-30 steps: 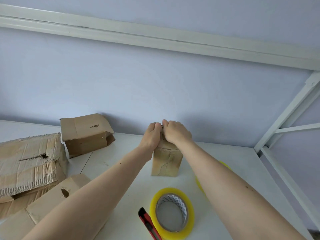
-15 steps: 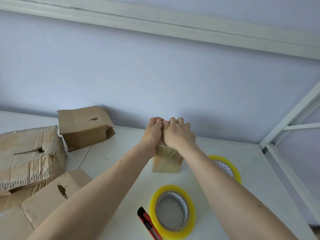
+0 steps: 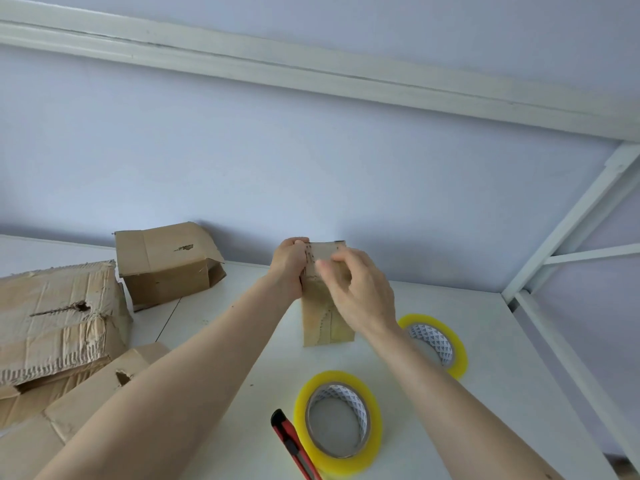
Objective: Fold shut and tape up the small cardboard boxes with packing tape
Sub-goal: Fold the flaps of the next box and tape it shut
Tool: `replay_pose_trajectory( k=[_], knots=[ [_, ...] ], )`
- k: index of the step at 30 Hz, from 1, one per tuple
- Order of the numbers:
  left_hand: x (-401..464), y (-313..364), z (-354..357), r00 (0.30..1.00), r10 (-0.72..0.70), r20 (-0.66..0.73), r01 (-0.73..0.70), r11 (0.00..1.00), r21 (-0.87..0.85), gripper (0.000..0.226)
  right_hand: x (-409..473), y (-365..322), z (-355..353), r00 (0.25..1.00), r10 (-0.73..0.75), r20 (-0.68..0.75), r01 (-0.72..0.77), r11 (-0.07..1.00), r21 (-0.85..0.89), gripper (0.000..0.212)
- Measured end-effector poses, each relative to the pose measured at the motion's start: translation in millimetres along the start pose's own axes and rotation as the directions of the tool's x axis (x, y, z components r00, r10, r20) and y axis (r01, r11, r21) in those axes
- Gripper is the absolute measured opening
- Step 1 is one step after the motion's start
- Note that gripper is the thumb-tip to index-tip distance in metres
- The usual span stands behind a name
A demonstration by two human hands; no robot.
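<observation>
A small upright cardboard box (image 3: 322, 320) stands on the white table (image 3: 485, 393), with one top flap raised toward the wall. My left hand (image 3: 289, 266) grips the box's upper left edge. My right hand (image 3: 356, 291) hovers in front of the box's upper part with fingers loosely curled; it is motion-blurred and whether it touches the flap is unclear. A roll of yellow packing tape (image 3: 337, 422) lies flat near the front of the table. A second roll of tape (image 3: 438, 342) lies to the right of the box, partly behind my right forearm.
A red and black utility knife (image 3: 294, 448) lies left of the near roll. Several worn cardboard boxes are at the left: one by the wall (image 3: 166, 263), a large crushed one (image 3: 59, 320), a flat one at the front (image 3: 86, 400). A white shelf frame (image 3: 568, 230) rises at right.
Both hands were pressed together on top of the box. Now my right hand has lifted off toward me and a top flap stands up; my left hand stays on the left edge.
</observation>
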State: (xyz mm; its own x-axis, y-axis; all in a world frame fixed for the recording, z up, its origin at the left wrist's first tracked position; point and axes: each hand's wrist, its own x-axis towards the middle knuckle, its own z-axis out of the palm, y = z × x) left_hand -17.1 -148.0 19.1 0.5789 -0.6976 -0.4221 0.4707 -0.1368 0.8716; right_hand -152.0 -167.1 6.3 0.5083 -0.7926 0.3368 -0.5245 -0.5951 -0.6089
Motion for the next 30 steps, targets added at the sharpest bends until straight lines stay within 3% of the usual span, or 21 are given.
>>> replay_pose_trajectory(
  k=[2, 4, 7, 10, 15, 20, 25, 30],
  knots=[
    [-1.9, 9.7, -3.4, 0.992, -0.122, -0.033, 0.122, 0.992, 0.002, 0.016, -0.2, 1.7, 2.3, 0.998, -0.067, -0.018, 0.066, 0.997, -0.034, 0.049],
    [-8.1, 12.1, -8.0, 0.988, -0.150, 0.021, 0.149, 0.986, 0.072, 0.034, 15.1, -3.8, 3.0, 0.998, -0.055, -0.028, 0.053, 0.997, -0.061, 0.051],
    [-21.2, 0.0, -15.7, 0.988, 0.004, 0.156, -0.027, 0.988, 0.149, 0.056, 47.1, -12.4, 4.8, 0.998, 0.034, 0.056, -0.024, 0.987, -0.161, 0.056],
    [-19.5, -20.9, -21.7, 0.975, 0.172, 0.141, -0.195, 0.966, 0.171, 0.041, 67.5, -11.7, 25.9, 0.962, 0.171, 0.214, -0.121, 0.966, -0.230, 0.058],
    [2.1, -27.4, -30.6, 0.984, 0.160, 0.083, -0.171, 0.975, 0.142, 0.021, 75.3, -17.9, 63.1, 0.890, 0.355, 0.287, -0.296, 0.927, -0.229, 0.058],
    [17.4, -34.5, -32.0, 0.986, 0.152, 0.071, -0.159, 0.982, 0.106, 0.036, 75.8, -11.0, 79.4, 0.903, 0.332, 0.271, -0.217, 0.899, -0.380, 0.060],
    [14.3, -35.6, -30.8, 0.989, 0.129, 0.071, -0.133, 0.989, 0.057, 0.030, 73.8, -12.0, 74.5, 0.901, 0.314, 0.299, -0.197, 0.911, -0.362, 0.057],
    [17.6, -35.5, -30.8, 0.992, 0.113, 0.052, -0.117, 0.991, 0.070, 0.028, 59.3, -9.6, 70.0, 0.917, 0.265, 0.299, -0.108, 0.885, -0.453, 0.049]
  ],
)
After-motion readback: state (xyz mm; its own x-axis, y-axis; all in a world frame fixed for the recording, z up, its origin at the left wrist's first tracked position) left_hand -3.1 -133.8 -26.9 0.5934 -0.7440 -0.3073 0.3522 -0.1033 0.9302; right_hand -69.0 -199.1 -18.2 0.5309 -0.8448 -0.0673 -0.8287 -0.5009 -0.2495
